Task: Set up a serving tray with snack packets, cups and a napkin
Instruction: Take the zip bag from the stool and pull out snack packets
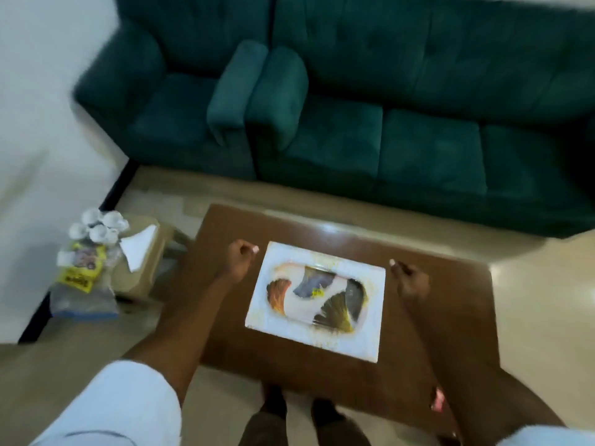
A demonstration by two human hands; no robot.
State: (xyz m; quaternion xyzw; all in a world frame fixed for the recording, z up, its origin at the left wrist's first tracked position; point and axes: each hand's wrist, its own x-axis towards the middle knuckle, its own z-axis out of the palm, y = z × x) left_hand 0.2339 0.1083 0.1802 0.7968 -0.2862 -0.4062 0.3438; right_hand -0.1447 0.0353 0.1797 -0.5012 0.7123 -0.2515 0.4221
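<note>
Standing over the tray, both hands empty

Hovering above a brown coffee table (434, 317), the person's two hands flank a white rectangular serving tray (325, 262) that lies flat near the middle of the tabletop. The tray has a pale rim and a painted centre in orange, grey and dark fan shapes, and nothing rests on it. The left hand (240, 255) is loosely curled just beside the tray's far left corner, holding nothing; whether it touches the rim is lost to blur. The right hand (409, 278) is loosely curled too, just off the tray's far right corner, also with nothing in it.

To the left of the table, on a cardboard box (141, 272) on the floor, sit the other items: a cluster of white cups (98, 225), a white napkin (138, 249) lying on the box top, and yellow snack packets (82, 268) in front of the cups, partly on clear plastic. A green sofa (354, 107) stands beyond the table. White sleeves cover both upper arms
</note>
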